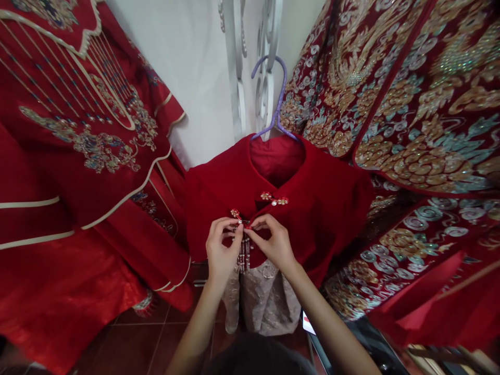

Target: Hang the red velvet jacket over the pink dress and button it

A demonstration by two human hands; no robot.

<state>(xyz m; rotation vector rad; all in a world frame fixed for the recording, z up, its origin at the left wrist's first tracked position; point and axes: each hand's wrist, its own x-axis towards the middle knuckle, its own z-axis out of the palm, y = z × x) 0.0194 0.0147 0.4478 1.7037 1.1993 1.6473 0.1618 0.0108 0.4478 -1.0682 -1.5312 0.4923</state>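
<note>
A short red velvet jacket (324,192) hangs on a purple hanger (280,104) in front of me. Near its neckline a beaded frog button (274,199) joins the two front edges. Lower down, my left hand (224,247) pinches the end of a second frog button (235,213) between thumb and forefinger. Close beside it, my right hand (273,239) pinches the matching loop side of that fastening. The fingertips nearly meet and partly hide the small parts. Below them dangles a beaded tassel (244,255).
A red embroidered outfit (117,198) hangs at the left. Heavily sequinned red garments (414,125) fill the right side. White metal scrollwork (238,67) carries the hanger. Pale shiny fabric (269,302) hangs below the jacket, above a tiled floor (136,344).
</note>
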